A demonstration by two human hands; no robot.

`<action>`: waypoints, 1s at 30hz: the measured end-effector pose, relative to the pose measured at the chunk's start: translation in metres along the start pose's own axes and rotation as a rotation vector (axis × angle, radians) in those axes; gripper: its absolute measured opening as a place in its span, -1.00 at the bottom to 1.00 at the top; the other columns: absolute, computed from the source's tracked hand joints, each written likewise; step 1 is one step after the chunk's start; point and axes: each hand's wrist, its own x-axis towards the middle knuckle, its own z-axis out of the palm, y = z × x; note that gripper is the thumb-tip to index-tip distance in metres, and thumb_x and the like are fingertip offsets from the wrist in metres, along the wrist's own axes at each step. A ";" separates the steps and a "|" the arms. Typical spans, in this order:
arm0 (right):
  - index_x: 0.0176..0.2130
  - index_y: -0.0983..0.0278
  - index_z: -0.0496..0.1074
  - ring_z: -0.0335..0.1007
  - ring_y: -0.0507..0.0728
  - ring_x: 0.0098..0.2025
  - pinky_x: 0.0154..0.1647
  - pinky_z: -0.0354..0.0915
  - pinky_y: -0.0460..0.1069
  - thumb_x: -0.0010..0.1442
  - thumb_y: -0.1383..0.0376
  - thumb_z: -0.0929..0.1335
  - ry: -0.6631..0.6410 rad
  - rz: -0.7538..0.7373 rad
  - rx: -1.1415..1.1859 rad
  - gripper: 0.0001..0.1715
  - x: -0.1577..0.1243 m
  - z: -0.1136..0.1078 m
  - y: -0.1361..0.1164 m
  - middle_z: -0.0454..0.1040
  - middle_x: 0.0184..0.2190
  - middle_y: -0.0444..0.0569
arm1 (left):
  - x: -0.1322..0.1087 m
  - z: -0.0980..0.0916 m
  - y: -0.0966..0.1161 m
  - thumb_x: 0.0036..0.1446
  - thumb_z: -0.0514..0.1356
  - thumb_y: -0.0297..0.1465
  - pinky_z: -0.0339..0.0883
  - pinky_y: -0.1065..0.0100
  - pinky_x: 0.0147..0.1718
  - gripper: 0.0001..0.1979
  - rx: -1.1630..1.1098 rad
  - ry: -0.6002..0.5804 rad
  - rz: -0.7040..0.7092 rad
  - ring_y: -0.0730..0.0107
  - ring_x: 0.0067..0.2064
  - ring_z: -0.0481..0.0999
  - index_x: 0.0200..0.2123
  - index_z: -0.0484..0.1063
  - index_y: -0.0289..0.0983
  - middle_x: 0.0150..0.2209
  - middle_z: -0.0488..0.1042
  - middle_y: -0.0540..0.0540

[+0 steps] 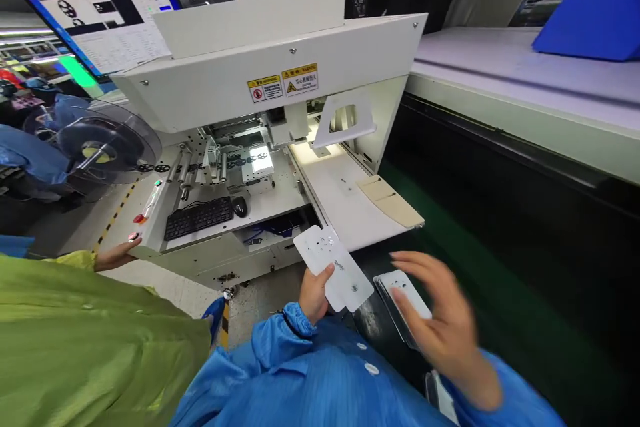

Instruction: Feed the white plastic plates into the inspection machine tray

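Note:
My left hand grips two overlapping thin white plates with rounded corners, thumb on top. Small dark holes and marks show on their faces. To the right, my right hand is slightly blurred, its thumb and fingers spread with nothing seen between them. It hovers over or beside a stack of similar white plates and partly covers it; whether it touches the stack I cannot tell. Another pile of plates shows partly under my right forearm.
A white machine with warning labels stands ahead, its lit tray reaching toward me. A keyboard and a mouse lie on its ledge. At left, a person in a green smock touches the machine's edge. A dark green conveyor belt runs along the right.

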 end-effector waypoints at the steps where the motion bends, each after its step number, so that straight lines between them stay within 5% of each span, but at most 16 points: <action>1: -0.02 0.20 0.34 0.24 0.30 0.09 0.03 0.27 0.25 0.19 0.09 0.26 -0.069 -0.002 -0.013 -0.60 0.000 0.023 0.009 0.34 0.02 0.10 | -0.001 0.001 0.000 -0.30 0.41 -0.30 0.25 0.07 0.00 -0.46 -0.003 -0.014 0.010 0.00 -0.05 0.47 -0.17 0.47 -0.36 -0.14 0.54 -0.27; 5: 0.16 0.22 0.16 0.04 0.34 0.23 0.10 0.20 0.28 0.18 0.02 0.23 -0.323 0.132 -0.109 -0.37 -0.032 0.088 0.041 0.08 0.23 0.13 | -0.007 0.000 -0.006 -0.32 0.43 -0.32 0.28 0.08 -0.03 -0.44 -0.025 -0.035 -0.004 0.02 -0.10 0.50 -0.16 0.47 -0.37 -0.17 0.55 -0.27; 12: 0.28 0.26 -0.07 -0.02 0.29 0.26 0.16 0.16 0.22 0.18 -0.04 0.18 -0.563 0.310 -0.129 -0.19 -0.056 0.099 0.060 0.00 0.27 0.12 | -0.008 -0.006 -0.016 -0.26 0.41 -0.25 0.28 0.06 -0.01 -0.44 -0.050 -0.058 -0.067 0.05 -0.10 0.50 -0.13 0.46 -0.36 -0.16 0.55 -0.27; 16: 0.27 0.34 -0.04 0.01 0.30 0.25 0.16 0.16 0.20 0.17 -0.05 0.19 -0.553 0.351 -0.131 -0.15 -0.049 0.102 0.059 0.03 0.25 0.17 | -0.001 -0.006 -0.019 -0.21 0.37 -0.17 0.24 0.03 0.03 -0.41 -0.084 -0.063 -0.089 0.03 -0.06 0.49 -0.11 0.43 -0.36 -0.14 0.54 -0.27; 21: 0.24 0.20 0.03 0.15 0.30 0.15 0.09 0.23 0.23 0.15 -0.04 0.23 -0.443 0.321 -0.126 -0.23 -0.047 0.104 0.064 0.20 0.14 0.11 | 0.008 -0.003 -0.016 -0.21 0.35 -0.11 0.21 0.03 0.06 -0.43 -0.094 -0.045 -0.146 0.02 -0.06 0.49 -0.17 0.44 -0.37 -0.18 0.55 -0.28; 30: 0.12 0.18 0.23 0.23 0.32 0.08 0.06 0.22 0.25 0.11 -0.08 0.25 -0.309 0.294 -0.181 -0.33 -0.035 0.116 0.081 0.27 0.06 0.10 | 0.041 -0.004 -0.002 -0.29 0.41 -0.17 0.21 0.00 0.04 -0.37 -0.076 -0.074 -0.174 -0.06 -0.01 0.44 -0.11 0.44 -0.36 -0.13 0.53 -0.30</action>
